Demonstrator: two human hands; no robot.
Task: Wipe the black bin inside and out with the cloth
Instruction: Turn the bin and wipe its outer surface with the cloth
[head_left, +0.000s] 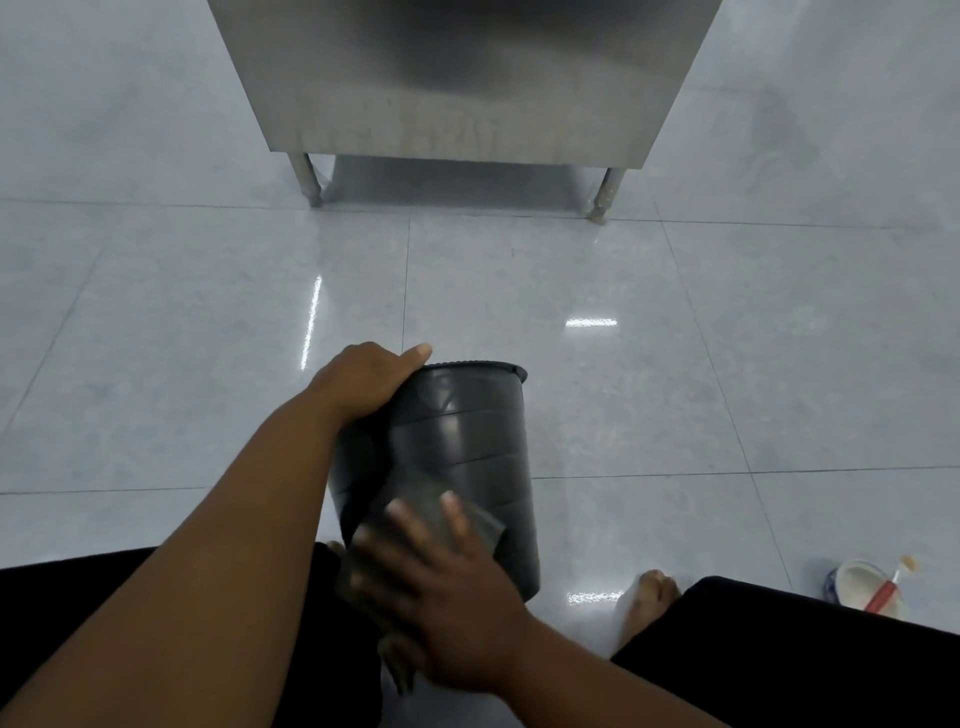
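On the pale tiled floor (675, 338) on your side of the stainless-steel counter (457, 78), well apart from its legs: the black round plastic bin (467, 441), between your knees.

- Axis: the bin's long axis runs from you toward the counter, tipped rather than standing square. Only the outer wall shows. I cannot tell which end is the mouth.
- Left hand (363, 379): curled over the bin's end nearest the counter, thumb along the edge, gripping and steadying it.
- Right hand (447, 587): at the end farthest from the counter, fingers spread and flat, pressing the dull grey-green cloth (483, 525) onto the wall. The hand is blurred.
- Step, as I judge it: outside wall under way. Inside not checkable from here.
- What the next move turns on: your right hand is the nearer one and covers only the face turned up at you. To reach the rest, the left hand must roll the bin about that long axis.
- Off to the counter's right and farther from it than the bin: a small white bowl (857, 582) with a red-handled utensil (883, 592). A bare foot (649, 597) lies between the bowl and the bin.
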